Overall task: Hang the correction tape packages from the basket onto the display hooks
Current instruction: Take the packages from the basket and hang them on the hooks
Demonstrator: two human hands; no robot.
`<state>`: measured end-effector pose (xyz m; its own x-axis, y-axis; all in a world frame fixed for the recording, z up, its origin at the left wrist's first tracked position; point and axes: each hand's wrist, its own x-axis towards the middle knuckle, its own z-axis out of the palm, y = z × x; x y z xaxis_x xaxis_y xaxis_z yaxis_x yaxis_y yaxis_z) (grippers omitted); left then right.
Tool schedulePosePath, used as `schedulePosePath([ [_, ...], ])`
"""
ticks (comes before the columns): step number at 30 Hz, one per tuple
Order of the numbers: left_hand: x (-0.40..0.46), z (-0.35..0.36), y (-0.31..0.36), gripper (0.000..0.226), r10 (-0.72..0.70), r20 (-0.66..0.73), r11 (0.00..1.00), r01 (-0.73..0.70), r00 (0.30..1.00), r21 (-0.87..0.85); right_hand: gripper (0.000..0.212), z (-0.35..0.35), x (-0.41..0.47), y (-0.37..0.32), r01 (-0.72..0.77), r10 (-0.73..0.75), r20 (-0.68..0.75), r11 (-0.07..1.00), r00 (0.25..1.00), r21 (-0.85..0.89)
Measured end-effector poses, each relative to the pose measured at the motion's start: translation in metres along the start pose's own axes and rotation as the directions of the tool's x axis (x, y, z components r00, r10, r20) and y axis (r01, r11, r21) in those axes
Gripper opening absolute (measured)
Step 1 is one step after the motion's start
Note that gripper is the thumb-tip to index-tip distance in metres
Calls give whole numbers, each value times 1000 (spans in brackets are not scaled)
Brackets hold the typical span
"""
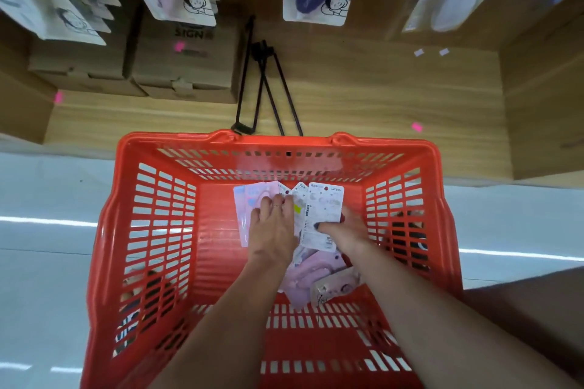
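Both hands [272, 230] down on packages [322, 215]

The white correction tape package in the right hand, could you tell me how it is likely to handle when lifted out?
The white correction tape package looks like a flat printed card, so probably light and fairly stiff. The right hand pinches only its lower edge, yet it stays straight. Several packages fan out beside it under the left hand, so neighbours may slide along.
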<state>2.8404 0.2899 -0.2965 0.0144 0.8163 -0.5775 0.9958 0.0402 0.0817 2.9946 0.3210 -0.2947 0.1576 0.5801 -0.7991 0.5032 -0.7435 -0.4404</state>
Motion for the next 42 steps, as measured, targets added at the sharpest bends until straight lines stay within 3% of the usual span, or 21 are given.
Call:
schedulePosePath([
  [5,-3,2,-6,71,-30,18,991,28,999,128,43,-1,0,6,-1,1,13,1000,1000,-3],
  [9,-10,-5,-16,55,31,-43,989,-24,999,146,33,1,-8,4,61,-61,11,998,998,17],
  [12,-16,-20,-27,50,-9,-100,1000,11,995,25,43,4,-20,-2,173,-173,-4,984,985,-35],
  [14,-22,-33,-33,29,-119,-87,972,98,989,-214,40,4,-32,-7,244,-244,-5,970,970,-14],
  [18,-41,-53,-46,20,-198,-82,799,112,977,-591,30,-1,-65,-14,445,-447,-57,895,893,-44],
  [22,-64,-68,-57,23,-246,34,581,175,969,-795,33,-6,-100,-21,655,-673,-160,740,722,-153],
  [27,-95,-77,-53,17,-214,158,144,191,964,-971,59,-5,-131,-20,780,-836,43,489,546,-391],
  [32,-118,-81,-53,26,-166,276,-115,259,947,-959,62,2,-148,-11,839,-888,233,247,396,-485],
  [34,-124,-86,-49,31,-110,266,-115,254,958,-960,58,6,-153,-7,854,-899,283,162,334,-494],
  [37,-126,-87,-47,39,-107,233,-55,228,966,-972,64,9,-158,-2,853,-896,309,129,319,-506],
  [39,-130,-86,-49,54,-51,213,-19,212,976,-977,75,8,-158,-1,847,-884,281,201,373,-493],
  [42,-137,-83,-52,52,62,139,20,138,988,-990,77,5,-154,-3,782,-819,248,336,518,-524],
])
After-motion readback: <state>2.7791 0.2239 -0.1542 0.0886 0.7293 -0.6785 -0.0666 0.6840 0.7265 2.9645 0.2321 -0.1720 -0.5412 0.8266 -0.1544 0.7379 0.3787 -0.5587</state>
